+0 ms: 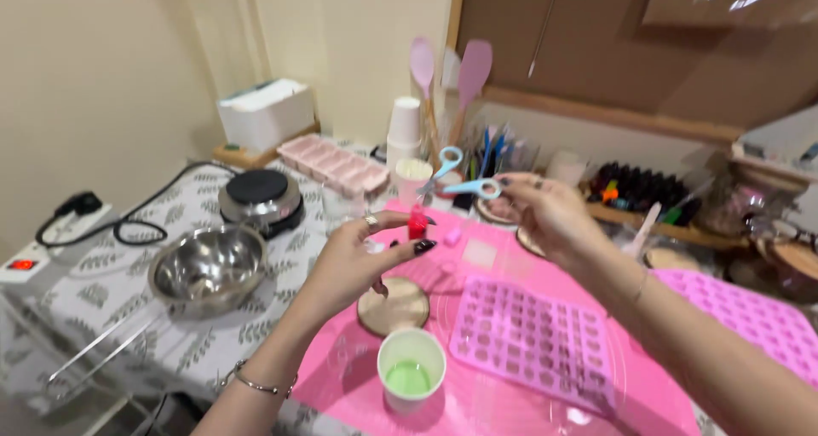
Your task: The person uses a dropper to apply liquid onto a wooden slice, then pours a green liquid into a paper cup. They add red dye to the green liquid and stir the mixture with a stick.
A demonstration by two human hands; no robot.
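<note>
My left hand [358, 261] pinches a small red bottle [417, 223] between thumb and fingers, above a round wooden coaster [394, 306]. Raised just to the right of it, my right hand [545, 210] holds a pair of light blue scissors [456, 174] by the handles, the blades pointing down toward the bottle's top. Below both hands sits a white paper cup [411, 370] with green liquid in it, on a pink mat [477, 402]. A pink silicone mould [532, 338] with several small cavities lies to the right of the cup.
A steel bowl [209, 267] and a small black hotplate [261, 199] stand at left on a leaf-patterned cloth, near a power strip [34, 253]. Pink spatulas [460, 74], stacked cups [404, 128], a pink tray mould [334, 165] and small dark bottles [639, 187] line the back.
</note>
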